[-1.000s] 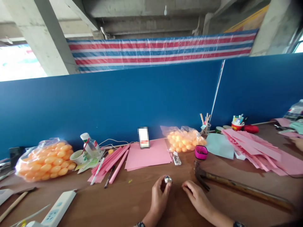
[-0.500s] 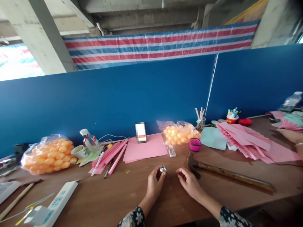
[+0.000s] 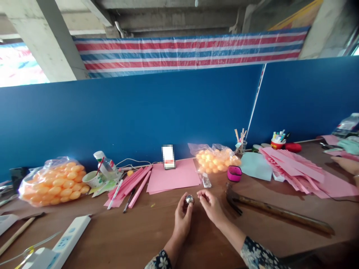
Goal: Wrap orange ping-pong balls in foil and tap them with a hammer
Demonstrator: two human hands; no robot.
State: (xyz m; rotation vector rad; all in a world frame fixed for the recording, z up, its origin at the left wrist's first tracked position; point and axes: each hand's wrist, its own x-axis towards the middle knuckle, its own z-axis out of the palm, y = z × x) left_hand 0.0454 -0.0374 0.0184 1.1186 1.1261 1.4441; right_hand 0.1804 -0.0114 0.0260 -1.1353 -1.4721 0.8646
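A shiny silver ball (image 3: pixel 189 199) is gripped between the thumb and fingers of my left hand (image 3: pixel 181 218), just above the brown table. Close beside it on the right is my right hand (image 3: pixel 211 206), its thumb and fingertips drawn together in a pinch. Whatever those fingertips hold, if anything, is too small to make out. The two hands do not touch. To the right of my right hand lies a claw hammer (image 3: pixel 280 211) with a wooden handle, its head nearest the hand.
Pink paper sheets (image 3: pixel 174 177) lie ahead, with a bag of orange balls (image 3: pixel 215 158) behind. Another such bag (image 3: pixel 56 183) sits left, near a white power strip (image 3: pixel 71 235). Folded pink paper (image 3: pixel 294 170) is at right, and another person's hand (image 3: pixel 346 163) shows at the right edge.
My right hand has moved left, nearer to the silver ball. The ball shows more fully in my left hand. The view has shifted slightly.
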